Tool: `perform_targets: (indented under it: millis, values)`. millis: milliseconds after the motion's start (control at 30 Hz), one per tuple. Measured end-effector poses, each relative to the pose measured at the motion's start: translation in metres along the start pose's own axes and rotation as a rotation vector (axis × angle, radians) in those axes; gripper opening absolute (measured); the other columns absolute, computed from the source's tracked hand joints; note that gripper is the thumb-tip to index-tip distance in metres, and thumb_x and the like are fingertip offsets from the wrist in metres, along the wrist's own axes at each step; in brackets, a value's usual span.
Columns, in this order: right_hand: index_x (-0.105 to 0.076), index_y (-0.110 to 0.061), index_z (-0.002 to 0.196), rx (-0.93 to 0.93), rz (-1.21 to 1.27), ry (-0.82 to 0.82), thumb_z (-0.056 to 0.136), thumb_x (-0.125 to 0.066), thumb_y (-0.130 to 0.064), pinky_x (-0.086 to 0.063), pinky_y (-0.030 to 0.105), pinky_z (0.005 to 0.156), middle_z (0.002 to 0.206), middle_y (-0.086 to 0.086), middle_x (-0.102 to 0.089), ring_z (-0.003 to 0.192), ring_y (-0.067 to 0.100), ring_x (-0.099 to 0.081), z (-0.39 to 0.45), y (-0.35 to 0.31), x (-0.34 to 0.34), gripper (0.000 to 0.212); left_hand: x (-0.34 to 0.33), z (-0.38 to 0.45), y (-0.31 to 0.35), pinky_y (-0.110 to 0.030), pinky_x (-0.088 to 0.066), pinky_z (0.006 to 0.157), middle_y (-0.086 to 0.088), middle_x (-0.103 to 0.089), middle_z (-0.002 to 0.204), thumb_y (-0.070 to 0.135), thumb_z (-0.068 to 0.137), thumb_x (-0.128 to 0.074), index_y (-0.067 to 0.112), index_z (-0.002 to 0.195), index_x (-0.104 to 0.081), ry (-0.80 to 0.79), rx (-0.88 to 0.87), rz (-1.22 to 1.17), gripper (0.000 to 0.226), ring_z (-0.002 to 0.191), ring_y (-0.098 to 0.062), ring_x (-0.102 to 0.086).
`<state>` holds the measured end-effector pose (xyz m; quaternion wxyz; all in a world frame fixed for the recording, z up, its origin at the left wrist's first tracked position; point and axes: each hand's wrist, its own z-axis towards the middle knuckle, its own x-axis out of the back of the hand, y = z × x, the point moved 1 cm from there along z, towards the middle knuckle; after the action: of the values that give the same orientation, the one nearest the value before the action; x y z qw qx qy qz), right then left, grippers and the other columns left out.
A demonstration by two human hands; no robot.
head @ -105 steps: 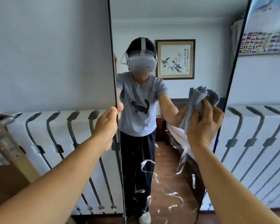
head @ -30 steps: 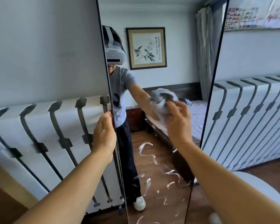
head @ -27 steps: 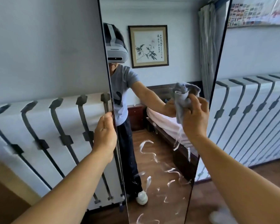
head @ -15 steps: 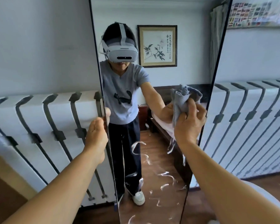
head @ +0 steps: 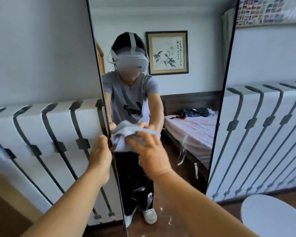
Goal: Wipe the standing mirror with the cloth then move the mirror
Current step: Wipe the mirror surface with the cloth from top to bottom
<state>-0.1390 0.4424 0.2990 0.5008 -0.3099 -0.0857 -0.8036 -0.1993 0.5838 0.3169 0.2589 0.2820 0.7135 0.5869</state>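
Observation:
The tall standing mirror (head: 191, 93) with a thin black frame fills the middle of the head view. White smears streak its lower glass. My left hand (head: 100, 155) grips the mirror's left edge at about mid-height. My right hand (head: 149, 153) presses a crumpled grey cloth (head: 121, 139) against the glass, right beside the left edge and close to my left hand. The mirror reflects me, both arms and the cloth.
A white panel with dark slanted bars (head: 41, 144) stands behind the mirror on both sides, against a pale wall. A round white surface (head: 272, 218) sits at the lower right. A brown wooden piece (head: 9, 199) lies at the lower left. The floor is dark wood.
My right hand has swept the cloth down and left, from near the mirror's right edge to the left edge. My left hand keeps its hold on the frame.

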Motion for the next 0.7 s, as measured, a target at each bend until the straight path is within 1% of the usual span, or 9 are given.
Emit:
perform_targets:
  millis: [100, 200, 300, 367, 467, 500, 567, 633, 700]
  values:
    - [-0.052, -0.035, 0.123, -0.281, -0.034, 0.116, 0.082, -0.055, -0.005, -0.046, 0.038, 0.079, 0.125, -0.003, -0.036, 0.106, 0.027, -0.037, -0.002, 0.035, 0.034, 0.051, 0.001, 0.001, -0.004, -0.043, -0.033, 0.115, 0.004, -0.067, 0.126, 0.045, 0.098, -0.033, 0.036, 0.097, -0.066, -0.074, -0.007, -0.014, 0.034, 0.125, -0.018, -0.055]
    - [-0.054, -0.03, 0.116, -0.666, 0.054, 0.306, 0.083, -0.061, -0.008, -0.043, 0.045, 0.094, 0.128, 0.007, -0.038, 0.112, 0.032, -0.042, -0.018, 0.081, 0.063, 0.041, 0.005, 0.002, -0.008, -0.043, -0.036, 0.109, 0.005, -0.063, 0.131, 0.06, 0.082, -0.034, 0.038, 0.112, -0.064, -0.066, -0.019, 0.035, 0.048, 0.126, -0.019, -0.053]
    - [-0.051, -0.022, 0.124, -0.972, 0.034, 0.409, 0.085, -0.054, -0.008, -0.038, 0.04, 0.102, 0.13, 0.011, -0.038, 0.116, 0.034, -0.043, -0.043, 0.11, 0.075, 0.042, 0.007, 0.001, -0.011, -0.042, -0.034, 0.107, 0.01, -0.062, 0.133, 0.063, 0.08, -0.031, 0.042, 0.12, -0.062, -0.111, -0.04, 0.061, 0.055, 0.128, -0.016, -0.052]
    - [-0.05, -0.023, 0.125, -1.053, 0.044, 0.429, 0.087, -0.048, -0.008, -0.036, 0.031, 0.1, 0.129, 0.009, -0.039, 0.116, 0.031, -0.043, -0.053, 0.11, 0.075, 0.041, 0.007, -0.002, -0.011, -0.039, -0.031, 0.105, 0.014, -0.061, 0.134, 0.057, 0.088, -0.029, 0.044, 0.122, -0.062, -0.15, -0.059, 0.045, 0.049, 0.127, -0.011, -0.051]
    - [-0.054, -0.022, 0.122, -1.05, 0.092, 0.465, 0.085, -0.044, 0.0, -0.027, 0.007, 0.089, 0.122, 0.001, -0.039, 0.112, 0.02, -0.043, -0.042, 0.093, 0.067, 0.044, 0.008, -0.002, -0.011, -0.041, -0.031, 0.107, 0.014, -0.057, 0.14, 0.055, 0.087, -0.029, 0.047, 0.123, -0.06, -0.179, -0.07, 0.062, 0.048, 0.128, -0.011, -0.048]
    - [-0.055, -0.023, 0.119, -1.007, 0.097, 0.454, 0.084, -0.045, 0.001, -0.028, 0.005, 0.087, 0.117, -0.004, -0.037, 0.11, 0.018, -0.043, -0.034, 0.083, 0.062, 0.044, 0.008, -0.003, -0.01, -0.042, -0.03, 0.109, 0.013, -0.055, 0.142, 0.057, 0.086, -0.029, 0.048, 0.124, -0.059, -0.185, -0.069, 0.066, 0.049, 0.129, -0.012, -0.047]
    - [-0.057, -0.031, 0.114, -0.837, 0.083, 0.393, 0.086, -0.047, -0.004, -0.036, 0.017, 0.092, 0.114, -0.008, -0.035, 0.108, 0.017, -0.044, -0.02, 0.058, 0.047, 0.041, 0.01, -0.003, -0.008, -0.045, -0.029, 0.113, 0.014, -0.051, 0.146, 0.059, 0.084, -0.028, 0.051, 0.127, -0.057, -0.192, -0.071, 0.077, 0.052, 0.134, -0.012, -0.044]
    - [-0.056, -0.04, 0.113, -0.641, 0.068, 0.333, 0.089, -0.048, -0.024, -0.042, 0.033, 0.096, 0.118, -0.006, -0.037, 0.108, 0.017, -0.043, -0.011, 0.03, 0.029, 0.03, 0.011, 0.0, -0.009, -0.049, -0.026, 0.117, 0.012, -0.046, 0.151, 0.062, 0.082, -0.027, 0.047, 0.137, -0.049, -0.18, -0.039, 0.086, 0.061, 0.139, -0.016, -0.04]
    - [-0.053, -0.041, 0.115, -0.548, 0.081, 0.307, 0.089, -0.046, -0.035, -0.046, 0.041, 0.089, 0.12, -0.002, -0.042, 0.106, 0.022, -0.043, -0.004, 0.007, 0.012, 0.028, 0.012, 0.002, -0.01, -0.05, -0.024, 0.119, 0.011, -0.041, 0.155, 0.062, 0.084, -0.027, 0.042, 0.145, -0.041, -0.181, 0.001, 0.064, 0.066, 0.141, -0.019, -0.04]
